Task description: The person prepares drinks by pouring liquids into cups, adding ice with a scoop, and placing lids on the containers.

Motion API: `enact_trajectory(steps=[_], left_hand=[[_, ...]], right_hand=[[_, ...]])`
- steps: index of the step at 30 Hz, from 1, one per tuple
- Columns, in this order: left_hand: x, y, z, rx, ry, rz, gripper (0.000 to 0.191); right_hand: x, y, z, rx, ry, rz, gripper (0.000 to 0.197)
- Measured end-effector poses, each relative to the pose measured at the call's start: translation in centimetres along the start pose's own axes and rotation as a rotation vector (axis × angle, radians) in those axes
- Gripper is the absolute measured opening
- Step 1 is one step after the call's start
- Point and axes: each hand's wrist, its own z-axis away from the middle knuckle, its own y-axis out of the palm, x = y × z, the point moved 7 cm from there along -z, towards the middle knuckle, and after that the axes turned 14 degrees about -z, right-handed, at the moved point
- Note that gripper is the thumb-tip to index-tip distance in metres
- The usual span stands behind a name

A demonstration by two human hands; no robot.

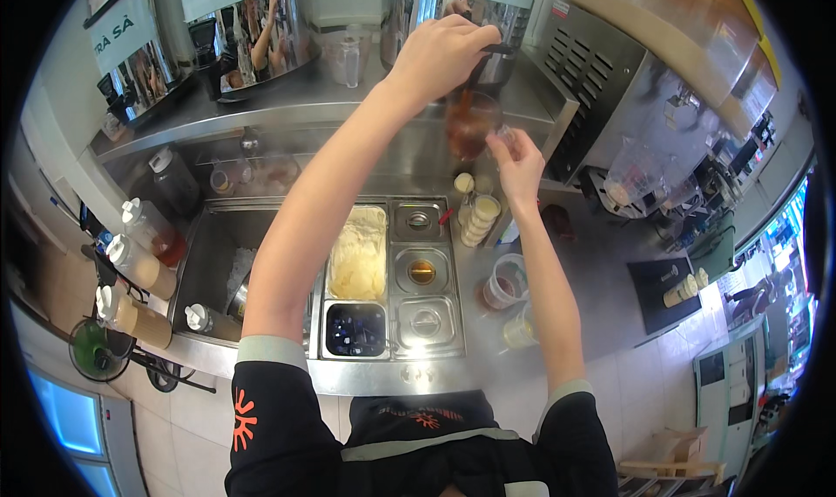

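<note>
My left hand (444,56) grips the black tap handle (498,49) of a shiny metal drink dispenser (418,7) on the raised shelf. Reddish-brown liquid runs from the tap into a clear measuring jug (471,128) below it. My right hand (521,161) has its fingers closed on the jug's handle side and holds it up over the counter. Beneath the jug stand small cups stacked in a column (481,219). A translucent plastic tub (506,281) with a little reddish-brown liquid sits left of my right forearm.
Lidded steel pans (423,272), a pan of pale cream (358,255) and a pan of dark jelly-like pieces (356,329) are set into the counter. Left of them is an ice bin (219,255), with white-capped bottles (140,262) along its side. A vented machine (588,73) stands at right.
</note>
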Motion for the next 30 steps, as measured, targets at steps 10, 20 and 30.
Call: enact_trajectory(steps=[10, 20, 30], left_hand=[[3.1, 1.5, -1.9, 0.228, -0.292, 0.053, 0.019], [6.5, -3.4, -2.3, -0.074, -0.325, 0.066, 0.054], [4.8, -13.5, -1.8, -0.111, -0.313, 0.507, 0.045]], right_hand=[[0.0, 0.3, -0.2, -0.006, 0.002, -0.044, 0.018], [0.4, 1.6, 0.2, -0.057, 0.024, -0.023, 0.019], [4.7, -1.9, 4.4, -0.132, -0.013, -0.123, 0.013]])
